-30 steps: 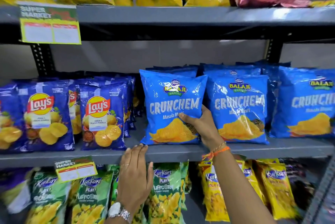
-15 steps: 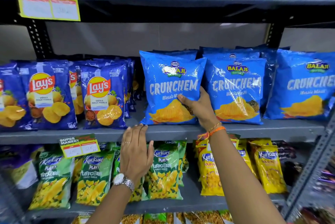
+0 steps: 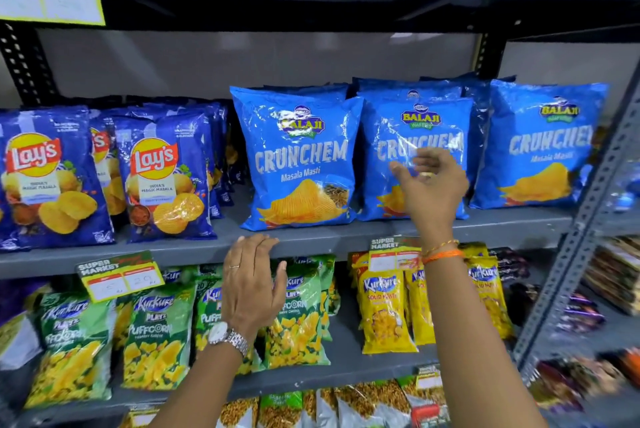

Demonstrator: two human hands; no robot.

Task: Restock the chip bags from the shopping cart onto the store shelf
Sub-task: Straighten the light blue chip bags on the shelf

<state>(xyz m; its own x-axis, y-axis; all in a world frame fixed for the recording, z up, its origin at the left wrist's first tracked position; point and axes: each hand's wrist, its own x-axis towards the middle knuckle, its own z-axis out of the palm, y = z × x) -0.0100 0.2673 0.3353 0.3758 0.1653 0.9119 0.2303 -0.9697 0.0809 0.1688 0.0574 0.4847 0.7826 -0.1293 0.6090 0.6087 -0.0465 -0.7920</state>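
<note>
Head view, straight at the grey metal store shelf [image 3: 346,240], and three bright blue Crunchem chip bags stand upright along its middle board. The left blue Crunchem bag [image 3: 298,157] stands free, touched by neither hand, its lower edge on the board just behind the front lip. The middle blue Crunchem bag [image 3: 412,123] stands right beside it, their edges touching, and the right blue Crunchem bag [image 3: 543,147] stands next along, by the perforated upright. More blue bags are packed behind them.

The right hand [image 3: 429,185] hangs in front of the middle bag, blurred, its fingers [image 3: 398,169] spread and loosely curled, gripping nothing. Whether it brushes the bag's front I cannot tell. An orange thread band [image 3: 441,254] circles that wrist.

The left hand [image 3: 252,282] lies flat against the shelf's front edge below the left bag, fingers apart and extended, fingertips on the lip, holding nothing. A silver wristwatch [image 3: 227,337] sits on that wrist.

Left along the same board stand dark blue Lay's chip bags [image 3: 166,182]. On the board below, green Kurkure Puffcorn packets [image 3: 156,334] and yellow Kurkure packets [image 3: 384,310].
</note>
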